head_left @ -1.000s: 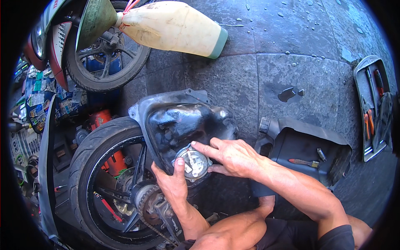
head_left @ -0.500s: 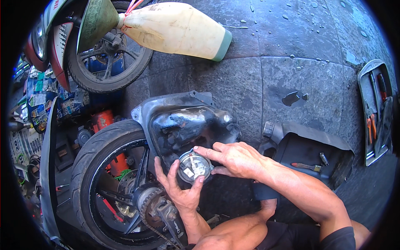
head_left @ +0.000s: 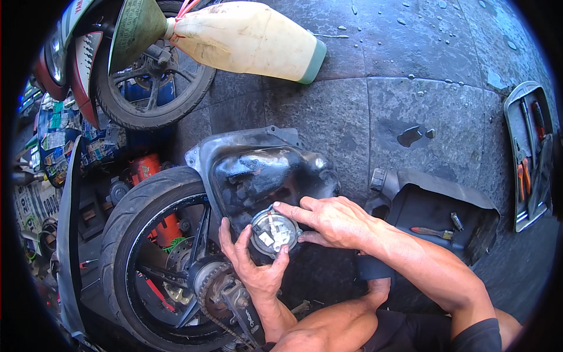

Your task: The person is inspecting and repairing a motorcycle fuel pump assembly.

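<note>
A round fuel pump (head_left: 271, 227) with a metal rim and white plastic parts on its face sits at the near side of a glossy black fuel tank (head_left: 258, 167). My left hand (head_left: 258, 274) grips it from the left and below, fingers along the left rim and thumb at the lower edge. From the right, my right hand (head_left: 337, 223) has its index finger on the top of the rim and its thumb at the right side. What lies beneath the pump is hidden.
Left of the tank is a motorcycle rear wheel (head_left: 114, 246) with chain and sprocket. To the right lies a cut-open black container (head_left: 434, 193) holding a brush (head_left: 431, 233). Beyond are a tool tray (head_left: 521, 211) and a cream jug (head_left: 246, 41) tied to a funnel (head_left: 136, 35).
</note>
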### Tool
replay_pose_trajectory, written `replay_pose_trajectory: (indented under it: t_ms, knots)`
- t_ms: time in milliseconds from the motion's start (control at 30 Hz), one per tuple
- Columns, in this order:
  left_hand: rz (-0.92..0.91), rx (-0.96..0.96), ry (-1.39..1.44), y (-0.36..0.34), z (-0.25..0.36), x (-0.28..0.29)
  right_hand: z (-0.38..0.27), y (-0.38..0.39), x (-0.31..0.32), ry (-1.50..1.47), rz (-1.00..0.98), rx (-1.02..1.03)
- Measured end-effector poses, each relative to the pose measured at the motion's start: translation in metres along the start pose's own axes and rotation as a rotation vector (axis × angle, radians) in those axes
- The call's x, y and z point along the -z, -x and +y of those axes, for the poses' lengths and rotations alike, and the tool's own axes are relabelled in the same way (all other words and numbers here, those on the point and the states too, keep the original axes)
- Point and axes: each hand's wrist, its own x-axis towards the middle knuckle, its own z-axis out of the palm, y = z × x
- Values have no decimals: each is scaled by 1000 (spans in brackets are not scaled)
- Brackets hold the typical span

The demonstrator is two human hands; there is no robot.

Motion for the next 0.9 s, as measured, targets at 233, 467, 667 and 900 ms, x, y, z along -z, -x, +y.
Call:
replay_pose_trajectory:
  t_ms: [233, 467, 667, 900]
  knots:
    - [13, 16, 7, -1, 5, -2, -3, 0, 3, 5, -28, -19]
    - [9, 8, -14, 0, 4, 0, -15, -38, 2, -505, 116, -275]
    - [-5, 34, 20, 0, 9, 1, -17, -57, -1, -402, 68, -231]
    - [-24, -5, -47, -3, 14, 3, -17, -53, 4, -437, 75, -288]
